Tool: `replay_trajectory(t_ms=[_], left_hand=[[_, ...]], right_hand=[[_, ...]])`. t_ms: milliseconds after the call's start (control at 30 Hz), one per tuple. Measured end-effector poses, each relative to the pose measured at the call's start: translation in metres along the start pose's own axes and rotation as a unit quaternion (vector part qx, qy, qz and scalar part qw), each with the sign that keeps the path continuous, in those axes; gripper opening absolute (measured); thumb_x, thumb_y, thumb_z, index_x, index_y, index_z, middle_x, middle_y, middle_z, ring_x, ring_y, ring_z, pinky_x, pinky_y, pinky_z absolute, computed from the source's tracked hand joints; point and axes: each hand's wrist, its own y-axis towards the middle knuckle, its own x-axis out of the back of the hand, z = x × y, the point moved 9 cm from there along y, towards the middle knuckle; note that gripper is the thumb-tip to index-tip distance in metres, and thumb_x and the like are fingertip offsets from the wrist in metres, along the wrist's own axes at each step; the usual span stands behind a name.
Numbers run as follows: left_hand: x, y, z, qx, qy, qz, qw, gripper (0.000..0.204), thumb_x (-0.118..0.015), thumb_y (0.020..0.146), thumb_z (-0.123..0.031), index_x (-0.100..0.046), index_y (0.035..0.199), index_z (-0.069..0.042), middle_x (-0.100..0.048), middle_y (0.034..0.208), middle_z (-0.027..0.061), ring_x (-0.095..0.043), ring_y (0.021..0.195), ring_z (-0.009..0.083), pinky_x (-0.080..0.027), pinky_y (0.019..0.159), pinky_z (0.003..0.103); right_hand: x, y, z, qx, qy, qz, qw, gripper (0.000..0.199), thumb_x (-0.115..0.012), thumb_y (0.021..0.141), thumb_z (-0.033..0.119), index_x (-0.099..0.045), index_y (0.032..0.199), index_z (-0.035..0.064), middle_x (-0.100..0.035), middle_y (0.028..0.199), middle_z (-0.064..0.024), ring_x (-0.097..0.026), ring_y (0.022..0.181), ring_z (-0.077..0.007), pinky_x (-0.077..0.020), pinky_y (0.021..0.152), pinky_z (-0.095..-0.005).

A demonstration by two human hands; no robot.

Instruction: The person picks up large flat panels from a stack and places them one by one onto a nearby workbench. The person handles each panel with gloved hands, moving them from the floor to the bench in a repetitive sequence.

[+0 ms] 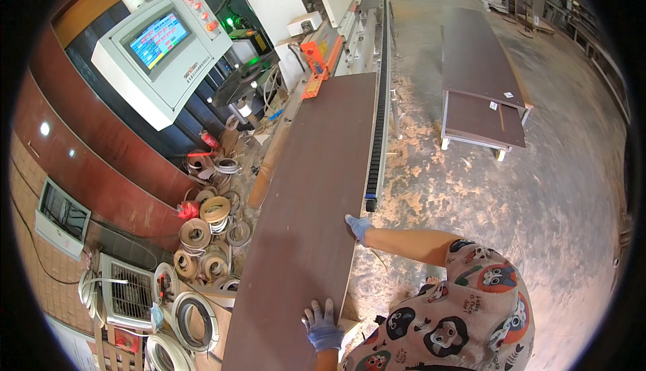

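A long dark brown board (316,189) lies lengthwise on the feed table of a white edge-working machine (323,14), with its far end at the orange guide (315,58). My left hand (321,325), in a pale blue glove, rests flat with fingers spread on the board's near end. My right hand (359,227), also gloved, holds the board's right edge about midway along, beside the black chain track (377,135). My patterned shirt (464,317) fills the lower right.
A grey control panel (161,51) with a lit screen stands at upper left. Several rolls of edge tape (205,233) lie on the floor left of the board. A low cart of brown panels (481,81) stands on the sawdust-strewn concrete at right.
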Motion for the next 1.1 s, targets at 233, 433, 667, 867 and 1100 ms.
replay_trajectory(t_ms=[233,433,667,867,1100], left_hand=[[0.006,0.072,-0.046,-0.012,-0.008,0.026,1.0,0.084,-0.072,0.063,-0.027,-0.035,0.139,-0.024,-0.03,0.143,0.0159,-0.031,0.129,0.041,-0.025,0.106,0.055],[0.011,0.092,-0.05,0.018,0.025,0.048,0.998,0.085,-0.073,0.065,-0.027,-0.034,0.14,-0.024,-0.029,0.144,0.0136,-0.029,0.13,0.0384,-0.026,0.107,0.051],[0.013,0.147,-0.08,0.021,0.013,0.042,0.999,0.086,-0.073,0.067,-0.029,-0.03,0.141,-0.022,-0.025,0.147,0.0121,-0.027,0.133,0.0341,-0.026,0.109,0.049],[0.015,0.19,-0.109,0.0,0.047,0.035,0.998,0.089,-0.072,0.069,-0.035,-0.027,0.143,-0.021,-0.023,0.148,0.013,-0.026,0.134,0.0359,-0.024,0.108,0.051],[0.012,0.162,-0.123,0.075,0.063,0.04,0.994,0.096,-0.076,0.064,-0.043,-0.026,0.144,-0.021,-0.025,0.148,0.0112,-0.025,0.135,0.0332,-0.023,0.108,0.053]], right_hand=[[0.007,0.065,0.002,-0.144,0.215,0.102,0.961,0.059,-0.056,0.087,0.048,-0.048,0.127,0.0055,-0.051,0.131,-0.0116,-0.052,0.112,-0.0267,-0.0426,0.092,-0.0448],[-0.002,-0.099,-0.1,-0.236,0.135,0.286,0.919,0.05,-0.051,0.088,0.049,-0.05,0.125,0.0153,-0.058,0.121,-0.0052,-0.054,0.11,-0.0284,-0.0395,0.095,-0.0537],[0.191,-0.109,-0.205,-0.233,0.16,0.127,0.951,0.019,-0.053,0.088,0.037,-0.056,0.097,0.0203,-0.065,0.095,0.0017,-0.061,0.082,-0.0188,-0.0491,0.075,-0.0478],[0.379,-0.128,-0.295,-0.216,0.23,-0.111,0.942,0.017,-0.049,0.089,0.033,-0.055,0.096,0.019,-0.064,0.087,-0.0001,-0.059,0.073,-0.0201,-0.0496,0.065,-0.0452],[0.559,-0.166,-0.371,-0.257,0.17,-0.237,0.921,0.039,-0.042,0.092,0.035,-0.047,0.126,0.0168,-0.05,0.133,-0.0076,-0.053,0.11,-0.0325,-0.0406,0.083,-0.0559]])
